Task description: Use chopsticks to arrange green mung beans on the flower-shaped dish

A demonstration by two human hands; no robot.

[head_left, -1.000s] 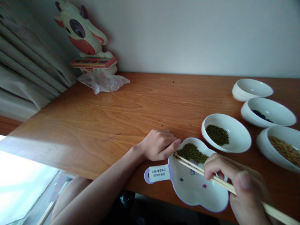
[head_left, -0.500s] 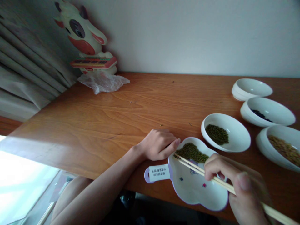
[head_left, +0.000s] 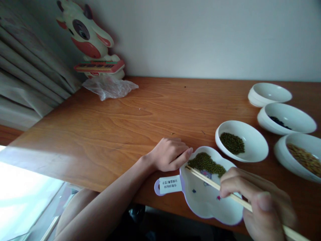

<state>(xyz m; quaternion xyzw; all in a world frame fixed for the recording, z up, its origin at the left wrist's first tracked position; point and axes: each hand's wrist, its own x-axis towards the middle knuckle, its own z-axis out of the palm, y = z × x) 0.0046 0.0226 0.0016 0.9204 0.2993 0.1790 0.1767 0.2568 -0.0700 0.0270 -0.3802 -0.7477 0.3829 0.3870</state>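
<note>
A white, scalloped plate (head_left: 210, 204) with a lilac rim and a labelled handle lies at the table's front edge. Green mung beans (head_left: 204, 162) are gathered along its far side. My left hand (head_left: 172, 155) has curled fingers, with the thumb at the plate's left rim; the fingertips are hidden. In my right hand (head_left: 258, 201) is a pair of wooden chopsticks (head_left: 208, 180), slanting over the plate. Their tips are close together near the left rim, beside the beans. Whether a bean is between them is too small to tell.
Behind the plate stands a white bowl (head_left: 255, 147) of mung beans. To its right are a bowl (head_left: 283, 164) with tan beans, a bowl (head_left: 298, 115) with dark beans and another white bowl (head_left: 271, 92). A cow toy (head_left: 90, 43) and plastic bag (head_left: 110, 87) sit far left.
My right hand has shifted slightly right and down, and the chopsticks now lie closer together. More of the beans at the right of the pile show. My left hand stays put.
</note>
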